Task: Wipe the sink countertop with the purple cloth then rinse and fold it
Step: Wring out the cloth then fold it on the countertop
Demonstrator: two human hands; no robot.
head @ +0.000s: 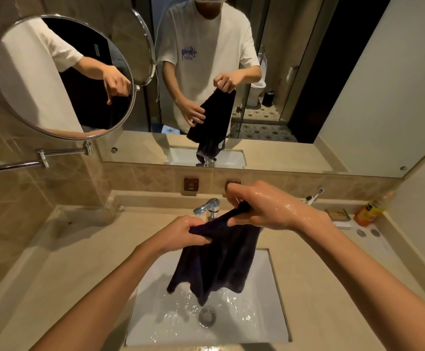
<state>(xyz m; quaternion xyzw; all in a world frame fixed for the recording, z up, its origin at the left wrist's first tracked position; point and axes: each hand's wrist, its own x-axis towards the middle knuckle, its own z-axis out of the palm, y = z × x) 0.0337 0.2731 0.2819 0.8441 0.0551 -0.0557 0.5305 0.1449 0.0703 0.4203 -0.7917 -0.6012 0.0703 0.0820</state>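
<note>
The dark purple cloth (216, 262) hangs wet over the white sink basin (153, 279), its lower corners just above the water. My left hand (183, 233) grips the cloth's top edge on the left. My right hand (264, 209), wet and glistening, pinches the top edge higher up on the right, in front of the chrome tap (207, 207). Water ripples across the basin around the metal drain (206, 316). The beige countertop (79, 249) surrounds the basin.
A round swing-arm mirror (62, 77) juts out at the upper left. On the counter at the right stand an orange bottle (367, 211), a small box (338, 215) and toothbrushes (314, 195). A large wall mirror (257, 72) faces me.
</note>
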